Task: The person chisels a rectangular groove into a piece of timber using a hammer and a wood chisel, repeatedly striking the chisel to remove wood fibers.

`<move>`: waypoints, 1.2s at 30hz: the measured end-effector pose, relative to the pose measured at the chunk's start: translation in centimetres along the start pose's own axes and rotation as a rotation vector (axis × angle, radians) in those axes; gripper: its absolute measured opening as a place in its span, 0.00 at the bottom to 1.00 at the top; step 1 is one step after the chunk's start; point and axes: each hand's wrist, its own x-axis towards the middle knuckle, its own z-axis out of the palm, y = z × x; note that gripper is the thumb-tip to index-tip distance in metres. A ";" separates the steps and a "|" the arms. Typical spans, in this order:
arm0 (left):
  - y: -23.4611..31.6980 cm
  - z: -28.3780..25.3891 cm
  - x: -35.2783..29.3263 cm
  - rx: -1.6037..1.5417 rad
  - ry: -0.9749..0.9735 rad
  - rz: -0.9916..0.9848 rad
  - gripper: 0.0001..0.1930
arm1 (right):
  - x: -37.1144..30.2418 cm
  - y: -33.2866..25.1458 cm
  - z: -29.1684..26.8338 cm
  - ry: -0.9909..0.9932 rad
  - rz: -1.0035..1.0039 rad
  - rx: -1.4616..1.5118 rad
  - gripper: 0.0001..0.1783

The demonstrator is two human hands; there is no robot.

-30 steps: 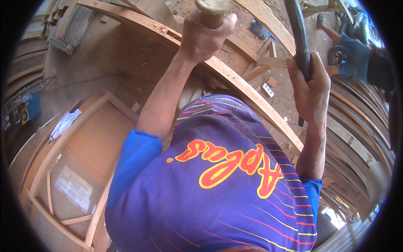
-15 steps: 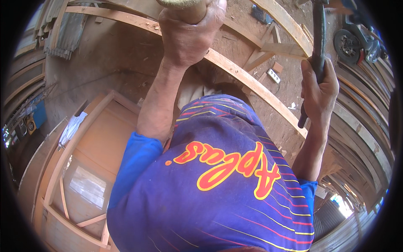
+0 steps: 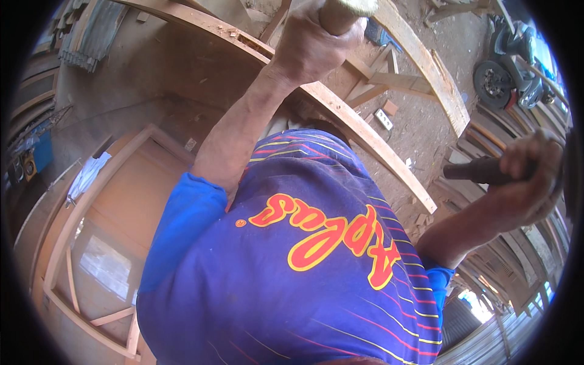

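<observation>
Near the top, my left hand (image 3: 316,55) is wrapped round a chisel (image 3: 340,19) by its thick wooden handle, whose struck end is pale and frayed; the blade is hidden below my fist. Under that forearm runs a long wooden beam (image 3: 356,125), with a slot cut into it just left of my wrist. Out at the far right, my right hand (image 3: 535,176) is closed on a hammer (image 3: 477,171), whose dark handle end points toward the middle. The hammer's head is lost in the dark rim, and this hand is slightly blurred.
A second plank (image 3: 426,67) lies at upper right beside crossed wooden legs (image 3: 380,79). A white power strip (image 3: 384,119) rests on the ground. Lower left stands a framed wooden panel (image 3: 115,176) with a white cloth (image 3: 89,174). A motorbike (image 3: 508,76) and stacked boards are at right.
My right hand has swung the hammer outward to the right, tipping its handle from upright to nearly level. My left hand with the chisel appears further right, and the beam's slot now shows.
</observation>
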 end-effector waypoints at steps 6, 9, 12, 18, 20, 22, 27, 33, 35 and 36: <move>0.1 -0.7 -0.8 0.022 -0.029 0.002 0.07 | -2.9 0.4 1.4 -0.726 -0.270 -0.846 0.06; -0.2 -1.9 -1.4 0.026 -0.085 0.056 0.11 | -2.3 -1.3 2.1 -0.863 -0.127 -0.604 0.10; 0.0 -1.6 -1.5 -0.086 -0.015 -0.013 0.10 | -0.9 -2.6 0.3 -0.507 -0.233 -0.494 0.06; 0.4 -1.3 -1.7 -0.061 -0.031 0.084 0.06 | 6.0 -3.7 -5.6 -0.382 -0.492 0.308 0.05; 0.1 -1.6 -1.8 -0.021 -0.070 0.037 0.10 | 0.0 1.1 -1.3 -0.596 -0.537 -0.527 0.06; -0.1 -1.8 -2.3 0.058 -0.034 0.032 0.10 | -2.5 0.9 2.0 -0.799 -0.299 -0.774 0.10; 0.1 -1.9 -3.1 -0.051 -0.012 -0.038 0.09 | -1.8 -1.7 0.4 -0.547 -0.007 -0.584 0.10; 0.7 -1.2 -2.7 -0.076 -0.026 0.054 0.07 | 5.4 -2.1 -7.7 -0.179 -0.995 -0.641 0.11; 0.7 -1.1 -2.6 -0.093 -0.056 0.080 0.06 | 1.6 -0.3 -4.2 -0.248 -0.977 -0.797 0.09; 0.0 -1.5 -2.9 -0.059 -0.025 0.081 0.08 | -0.6 1.5 -1.3 -0.411 -0.852 -0.865 0.08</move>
